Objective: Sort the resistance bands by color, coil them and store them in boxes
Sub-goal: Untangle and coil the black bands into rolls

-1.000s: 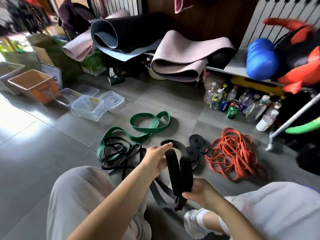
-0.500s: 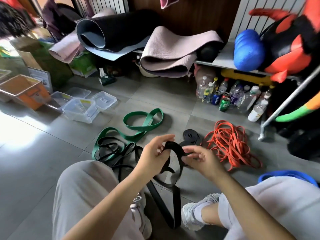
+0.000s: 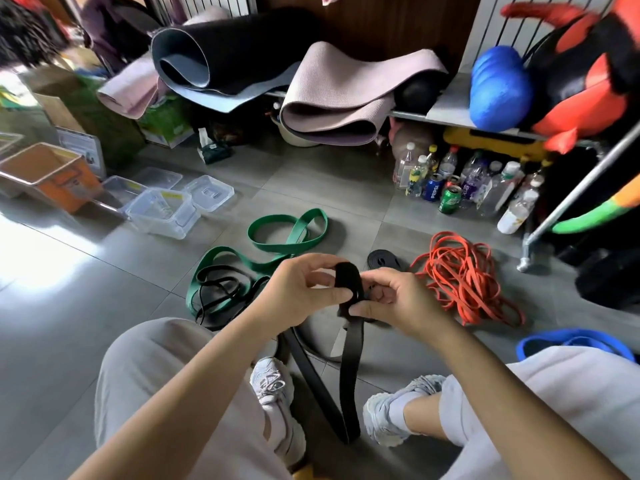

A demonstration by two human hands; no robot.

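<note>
A wide black band (image 3: 349, 372) hangs between my knees, its top end folded into a small roll between both hands. My left hand (image 3: 300, 289) pinches the roll from the left. My right hand (image 3: 391, 301) grips it from the right. On the floor beyond lie a green band (image 3: 287, 233), thin black bands (image 3: 214, 292) over its left loop, a coiled black band (image 3: 382, 263), and a tangled orange pile (image 3: 464, 278). A blue band (image 3: 575, 342) shows by my right knee. Clear plastic boxes (image 3: 162, 211) stand at the left.
An orange bin (image 3: 52, 174) and loose clear lids (image 3: 207, 192) sit left of the boxes. Bottles and cans (image 3: 450, 188) line the floor under a shelf with rolled mats (image 3: 332, 95). A metal rack leg (image 3: 526, 251) stands at the right. My shoes are below the hands.
Both hands came together at the band's top end and the open loop has tightened into a small roll. The camera view shifted slightly.
</note>
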